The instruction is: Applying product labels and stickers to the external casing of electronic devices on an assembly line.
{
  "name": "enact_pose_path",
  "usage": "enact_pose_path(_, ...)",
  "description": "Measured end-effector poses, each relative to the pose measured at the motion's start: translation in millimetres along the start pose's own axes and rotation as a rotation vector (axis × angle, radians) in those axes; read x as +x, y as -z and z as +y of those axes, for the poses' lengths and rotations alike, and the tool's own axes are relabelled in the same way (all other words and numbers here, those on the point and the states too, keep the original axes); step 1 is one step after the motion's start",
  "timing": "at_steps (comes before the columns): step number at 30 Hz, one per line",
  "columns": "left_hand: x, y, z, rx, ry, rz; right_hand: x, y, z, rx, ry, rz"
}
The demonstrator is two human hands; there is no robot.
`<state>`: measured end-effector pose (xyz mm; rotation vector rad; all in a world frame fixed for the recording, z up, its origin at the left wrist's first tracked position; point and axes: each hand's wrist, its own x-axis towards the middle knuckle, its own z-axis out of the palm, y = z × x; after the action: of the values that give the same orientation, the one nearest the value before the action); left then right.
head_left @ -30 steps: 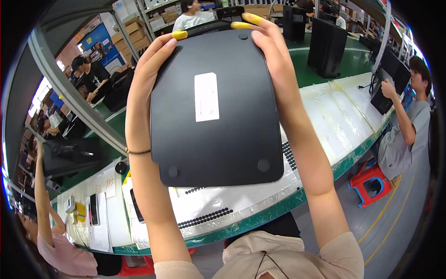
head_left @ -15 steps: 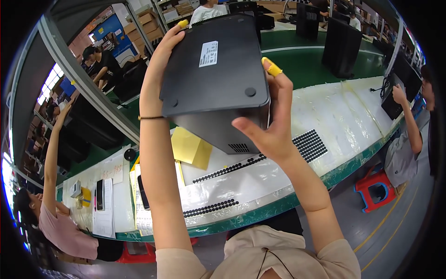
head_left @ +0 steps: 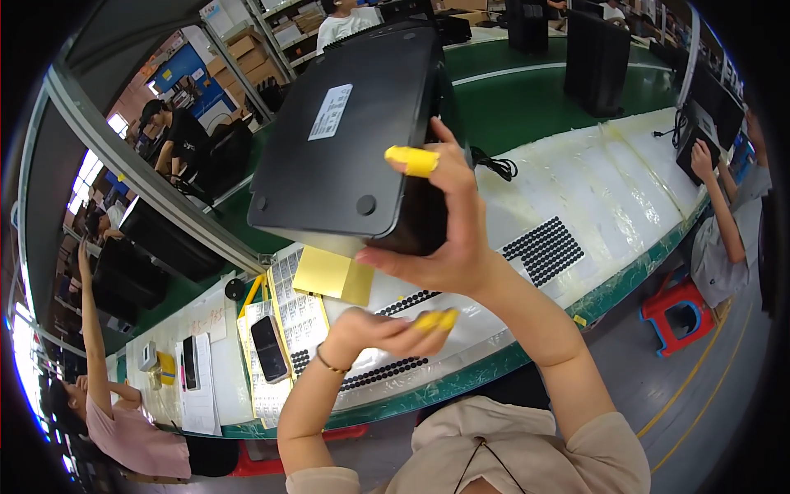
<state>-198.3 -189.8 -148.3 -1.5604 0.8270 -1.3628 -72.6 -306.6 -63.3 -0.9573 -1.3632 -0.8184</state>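
Observation:
A black box-shaped device [head_left: 321, 169] is tilted up above the bench, its flat underside showing a white label [head_left: 331, 112] and round black feet [head_left: 366, 205]. My right hand [head_left: 453, 226] grips its right side, the thumb below the near edge and a yellow finger cover on one finger. Lower down, my left hand [head_left: 395, 331] is apart from the device, its fingers pressed together with yellow covers on the tips. Whatever lies between them, if anything, is hidden. Beneath that hand are rows of small round black pads [head_left: 387, 375]; a larger block of pads [head_left: 547, 251] lies to the right.
Yellow paper [head_left: 333, 276], printed label sheets [head_left: 309, 321] and a phone [head_left: 269, 349] lie left on the white-covered bench [head_left: 609, 177]. A green conveyor [head_left: 510, 107] carries tall black devices [head_left: 597, 66]. A metal post [head_left: 148, 173] rises left. Co-workers sit on both sides; a red stool [head_left: 679, 317] stands right.
My left hand has let go of the device's far left side and come down over the bench. The device, now in my right hand alone, has shifted left and tilted.

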Motion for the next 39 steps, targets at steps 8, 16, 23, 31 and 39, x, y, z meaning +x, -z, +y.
enact_pose_path(8,-16.6,-26.4,40.3,-0.306,-0.172,-0.389,-10.3,2.4,-42.4,0.134,-0.008,-0.216)
enact_pose_path(16,-35.7,-32.5,43.2,-0.397,-0.054,-0.446,-17.9,-24.1,-91.7,0.183,-0.051,-0.256)
enact_pose_path(23,-54.8,-36.0,35.0,-0.451,0.063,-0.498,-20.5,-44.2,-94.3,0.264,-0.087,-0.108)
enact_pose_path(31,-75.1,-44.9,17.3,-0.501,0.204,-0.564,-5.0,-45.8,-87.1,0.443,0.005,-0.167)
enact_pose_path(39,-107.5,-46.3,2.1,-0.584,0.357,-0.682,18.2,-62.0,-62.0,0.613,0.003,-0.155)
